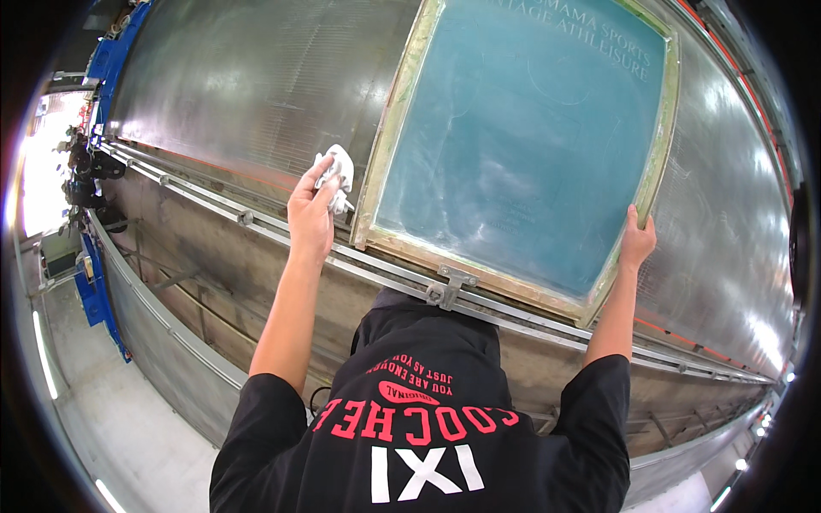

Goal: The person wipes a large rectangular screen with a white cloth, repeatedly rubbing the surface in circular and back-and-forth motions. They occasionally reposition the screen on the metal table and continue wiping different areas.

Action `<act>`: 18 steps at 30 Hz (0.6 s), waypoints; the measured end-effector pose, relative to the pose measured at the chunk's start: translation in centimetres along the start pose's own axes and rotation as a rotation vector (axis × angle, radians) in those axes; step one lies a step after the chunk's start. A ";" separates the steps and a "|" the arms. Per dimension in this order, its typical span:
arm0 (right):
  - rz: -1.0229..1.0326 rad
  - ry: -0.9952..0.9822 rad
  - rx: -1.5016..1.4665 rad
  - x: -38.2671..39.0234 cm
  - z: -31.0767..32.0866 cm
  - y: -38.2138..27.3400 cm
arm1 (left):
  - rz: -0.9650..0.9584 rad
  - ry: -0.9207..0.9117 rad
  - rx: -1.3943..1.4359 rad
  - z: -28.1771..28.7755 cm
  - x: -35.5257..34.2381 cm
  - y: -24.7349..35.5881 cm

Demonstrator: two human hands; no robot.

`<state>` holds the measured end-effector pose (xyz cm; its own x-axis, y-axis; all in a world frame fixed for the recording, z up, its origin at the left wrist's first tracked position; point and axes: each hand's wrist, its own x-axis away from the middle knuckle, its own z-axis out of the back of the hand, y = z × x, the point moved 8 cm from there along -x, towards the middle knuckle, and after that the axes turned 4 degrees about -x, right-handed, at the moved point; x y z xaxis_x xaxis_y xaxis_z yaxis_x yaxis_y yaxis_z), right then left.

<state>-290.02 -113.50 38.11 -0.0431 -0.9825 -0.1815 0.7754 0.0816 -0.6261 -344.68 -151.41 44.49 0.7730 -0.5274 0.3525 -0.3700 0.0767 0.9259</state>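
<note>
A rectangular frame (396,128) with pale, tape-lined edges lies over a long metal counter (239,85), in front of the person and mostly right of centre. Its four sides enclose a taut teal sheet (522,145), which fills the opening and carries faint lettering near the far edge and fainter marks toward the near edge. The far end of the frame runs out of view, and whether it lies quite flat cannot be told.

The left hand (310,207) is raised just beside the frame's left edge, its fingers pinching a crumpled white cloth (339,169); the cloth stands out against the grey metal. The right hand (637,241) grasps the frame's right edge, near the closer corner, with the fingers partly hidden.

A metal rail (205,193) runs along the near side of the counter, and a metal bracket (453,286) sits on it at the frame's near edge. Below, the person's black shirt (410,470) faces the rail.
</note>
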 end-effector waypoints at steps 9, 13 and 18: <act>0.059 0.138 0.169 0.8 -0.5 0.8 | -0.073 -0.077 -0.420 -4.2 3.4 -2.8; 0.147 0.148 0.201 0.7 -2.5 2.5 | -0.291 -0.244 -0.776 -8.6 4.7 -5.6; 0.114 0.094 0.250 1.0 -3.8 2.7 | -0.657 -0.551 -1.288 -12.9 6.2 -12.3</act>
<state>-290.35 -113.59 33.30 0.0039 -0.9486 -0.3165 0.9093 0.1350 -0.3937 -328.69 -144.65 37.03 0.2300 -0.9728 0.0264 0.8504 0.2141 0.4806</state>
